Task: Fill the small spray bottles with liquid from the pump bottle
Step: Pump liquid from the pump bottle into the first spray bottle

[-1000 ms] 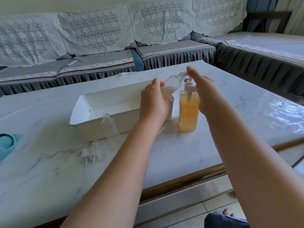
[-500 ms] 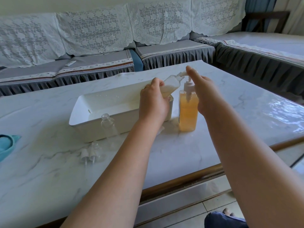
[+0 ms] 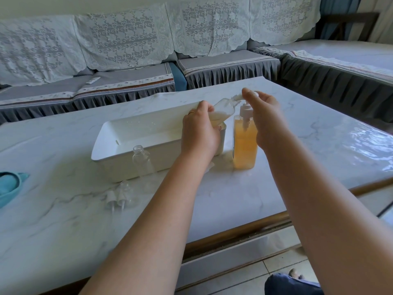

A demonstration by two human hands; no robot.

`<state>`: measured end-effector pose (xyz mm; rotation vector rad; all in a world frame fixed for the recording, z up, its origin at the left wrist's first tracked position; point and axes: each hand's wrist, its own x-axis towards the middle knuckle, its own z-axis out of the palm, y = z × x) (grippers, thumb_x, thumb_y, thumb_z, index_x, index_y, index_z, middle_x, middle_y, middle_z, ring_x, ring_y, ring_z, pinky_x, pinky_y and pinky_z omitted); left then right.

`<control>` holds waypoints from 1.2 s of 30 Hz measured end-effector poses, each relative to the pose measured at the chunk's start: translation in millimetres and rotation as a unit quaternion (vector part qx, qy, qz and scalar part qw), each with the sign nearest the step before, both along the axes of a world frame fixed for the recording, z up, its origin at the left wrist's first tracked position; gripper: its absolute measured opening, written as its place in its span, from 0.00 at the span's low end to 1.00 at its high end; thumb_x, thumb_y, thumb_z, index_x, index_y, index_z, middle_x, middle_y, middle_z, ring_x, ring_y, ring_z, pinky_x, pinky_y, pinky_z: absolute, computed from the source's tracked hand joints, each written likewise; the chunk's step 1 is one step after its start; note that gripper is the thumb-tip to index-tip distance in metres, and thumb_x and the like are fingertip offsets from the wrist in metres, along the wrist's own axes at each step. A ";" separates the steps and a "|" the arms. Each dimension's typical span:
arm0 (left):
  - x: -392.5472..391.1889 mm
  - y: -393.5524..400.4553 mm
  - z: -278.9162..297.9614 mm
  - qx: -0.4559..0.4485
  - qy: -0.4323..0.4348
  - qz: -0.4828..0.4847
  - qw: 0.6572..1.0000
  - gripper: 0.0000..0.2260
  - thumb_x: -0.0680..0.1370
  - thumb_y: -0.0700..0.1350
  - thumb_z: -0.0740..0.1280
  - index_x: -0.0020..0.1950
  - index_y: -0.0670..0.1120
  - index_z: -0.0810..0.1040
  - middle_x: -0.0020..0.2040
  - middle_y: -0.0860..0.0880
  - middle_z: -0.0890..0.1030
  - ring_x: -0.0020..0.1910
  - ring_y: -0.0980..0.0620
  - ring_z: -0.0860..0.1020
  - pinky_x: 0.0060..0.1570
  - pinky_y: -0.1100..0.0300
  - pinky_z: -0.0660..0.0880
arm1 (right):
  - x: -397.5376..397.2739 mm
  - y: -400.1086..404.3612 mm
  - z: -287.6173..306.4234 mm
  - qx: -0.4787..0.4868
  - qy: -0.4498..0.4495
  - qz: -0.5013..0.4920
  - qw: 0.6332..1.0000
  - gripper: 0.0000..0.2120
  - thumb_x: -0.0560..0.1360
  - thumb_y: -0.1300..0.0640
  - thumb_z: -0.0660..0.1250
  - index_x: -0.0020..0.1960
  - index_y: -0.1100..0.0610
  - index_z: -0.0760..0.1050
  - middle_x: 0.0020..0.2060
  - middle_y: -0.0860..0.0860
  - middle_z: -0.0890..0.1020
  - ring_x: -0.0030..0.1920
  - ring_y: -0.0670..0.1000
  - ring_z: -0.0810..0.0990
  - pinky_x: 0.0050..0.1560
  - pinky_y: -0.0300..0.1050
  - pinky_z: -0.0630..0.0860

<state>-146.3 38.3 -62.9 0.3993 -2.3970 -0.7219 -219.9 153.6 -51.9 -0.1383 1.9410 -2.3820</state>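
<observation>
Pump bottle (image 3: 244, 143), amber and mostly full, stands on the bench (image 3: 297, 158) just right of the white tray (image 3: 110, 154). Against its nozzle a small spray bottle (image 3: 222, 109) is tilted, partly filled with pale liquid; filling looks underway, and the next press calls for keeping the mouth under the spout. The left hand (image 3: 200, 133) grips that bottle; the right hand (image 3: 263, 116) rests relaxed fingers on the pump head. In front of the tray stands an empty bottle (image 3: 142, 160), with spray caps (image 3: 116, 198) nearer.
</observation>
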 end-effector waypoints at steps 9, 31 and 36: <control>1.8 1.0 1.2 0.004 0.002 -0.002 1.000 0.16 0.75 0.41 0.70 0.60 0.48 0.72 0.59 0.47 0.77 0.58 0.45 0.74 0.52 0.57 0.72 | -0.7 -1.2 -0.5 0.053 0.012 0.004 0.999 0.28 0.75 0.39 0.67 0.66 0.57 0.71 0.52 0.51 0.78 0.46 0.47 0.76 0.36 0.38 0.69; 0.0 -0.5 -3.0 -0.021 -0.002 0.004 1.000 0.16 0.74 0.36 0.68 0.60 0.47 0.72 0.57 0.46 0.78 0.56 0.45 0.74 0.52 0.56 0.73 | -3.5 2.7 -3.5 0.059 0.045 0.000 0.997 0.23 0.77 0.47 0.69 0.68 0.52 0.67 0.62 0.53 0.76 0.55 0.50 0.78 0.44 0.40 0.74; -0.3 1.5 0.8 -0.007 0.008 -0.001 1.000 0.17 0.74 0.41 0.71 0.61 0.47 0.72 0.59 0.47 0.77 0.59 0.45 0.74 0.55 0.55 0.72 | 9.4 1.2 2.1 0.095 0.025 -0.001 0.995 0.30 0.76 0.36 0.64 0.68 0.56 0.70 0.56 0.53 0.79 0.50 0.46 0.77 0.37 0.37 0.67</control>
